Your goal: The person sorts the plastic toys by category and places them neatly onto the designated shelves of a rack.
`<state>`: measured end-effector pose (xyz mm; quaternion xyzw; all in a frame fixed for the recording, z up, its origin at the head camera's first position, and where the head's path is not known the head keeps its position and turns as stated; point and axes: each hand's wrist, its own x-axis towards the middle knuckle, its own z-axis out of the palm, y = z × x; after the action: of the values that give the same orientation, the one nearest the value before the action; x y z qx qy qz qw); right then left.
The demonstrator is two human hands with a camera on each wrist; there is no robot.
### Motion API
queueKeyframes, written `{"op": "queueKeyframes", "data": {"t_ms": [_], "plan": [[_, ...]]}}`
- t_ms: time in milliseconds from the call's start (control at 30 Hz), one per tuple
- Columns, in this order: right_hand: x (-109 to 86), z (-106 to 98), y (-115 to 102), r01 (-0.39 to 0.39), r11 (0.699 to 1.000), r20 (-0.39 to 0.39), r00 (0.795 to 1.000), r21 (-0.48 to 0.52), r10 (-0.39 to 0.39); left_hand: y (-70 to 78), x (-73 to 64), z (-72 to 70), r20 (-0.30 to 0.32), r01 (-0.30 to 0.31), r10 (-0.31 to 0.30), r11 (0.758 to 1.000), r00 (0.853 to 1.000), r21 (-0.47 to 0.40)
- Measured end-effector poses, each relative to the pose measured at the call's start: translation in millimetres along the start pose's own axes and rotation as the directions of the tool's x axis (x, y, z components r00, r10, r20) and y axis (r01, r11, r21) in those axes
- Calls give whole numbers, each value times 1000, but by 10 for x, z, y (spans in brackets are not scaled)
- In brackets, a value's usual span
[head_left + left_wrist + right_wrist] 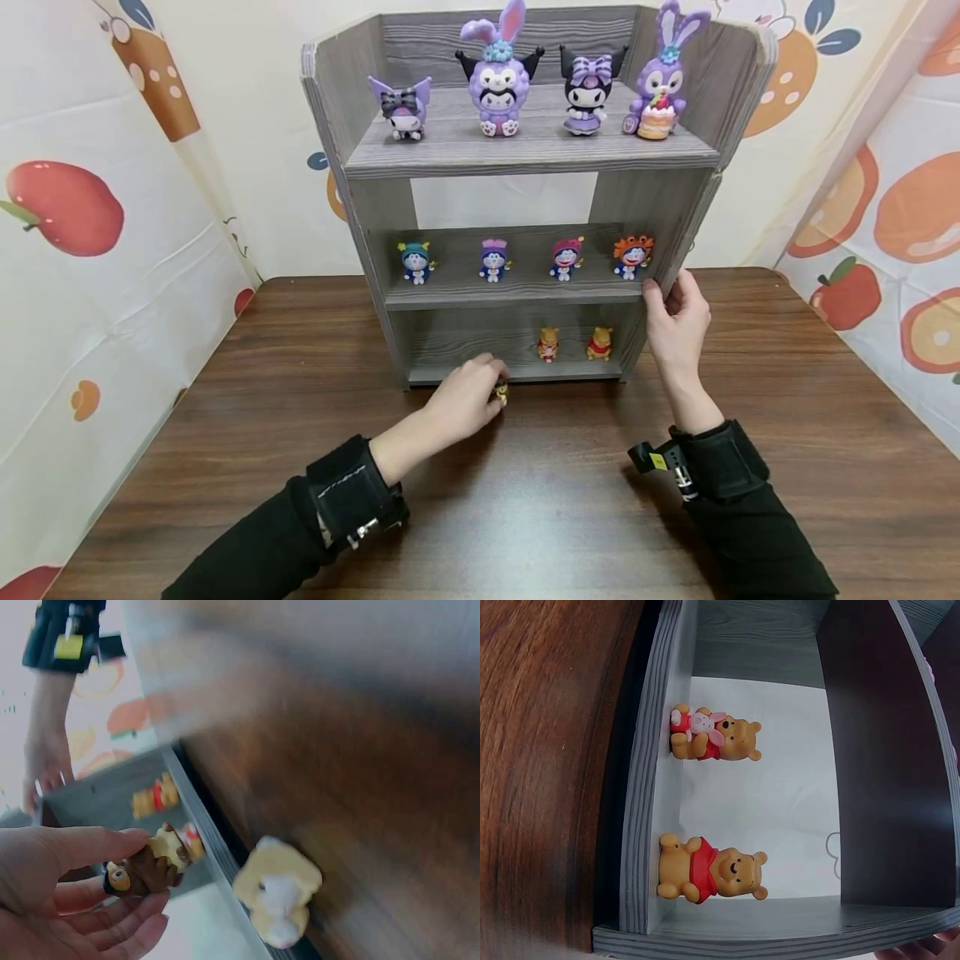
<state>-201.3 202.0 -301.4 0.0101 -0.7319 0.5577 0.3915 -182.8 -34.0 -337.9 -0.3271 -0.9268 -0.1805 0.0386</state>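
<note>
My left hand [467, 396] pinches a small brown and cream figurine [154, 864] between thumb and fingers, low in front of the grey wood-grain display shelf [510, 304]. Close by in the left wrist view, a pale yellow and white figurine [279, 894] lies against the shelf's bottom edge; in the head view it is hidden. My right hand [680, 325] grips the shelf's right side panel, thumb at the front edge and fingers along the outside. Two bear figurines in red shirts, one plain [712, 870] and one with a pink piglet [716, 735], stand on the bottom tier.
Several small blue figurines [492, 260] in coloured hats line the middle tier. On the top tier stand larger purple figurines [498, 92]. The shelf rests on a brown wooden table [555, 500], with fruit-print cloth [862, 292] hanging behind and at the sides.
</note>
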Motion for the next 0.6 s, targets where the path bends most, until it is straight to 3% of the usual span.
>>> {"op": "queueKeyframes", "data": {"t_ms": [167,600], "plan": [[1,-1,3,1,1000,1,1000,1,-1,-121,172,-31,19,59,-58,997,998,-52],[-5,3,-7,-5,1000,-9,1000,-5,5,-297,459,-18,53,159,-157,986,986,-56]]}}
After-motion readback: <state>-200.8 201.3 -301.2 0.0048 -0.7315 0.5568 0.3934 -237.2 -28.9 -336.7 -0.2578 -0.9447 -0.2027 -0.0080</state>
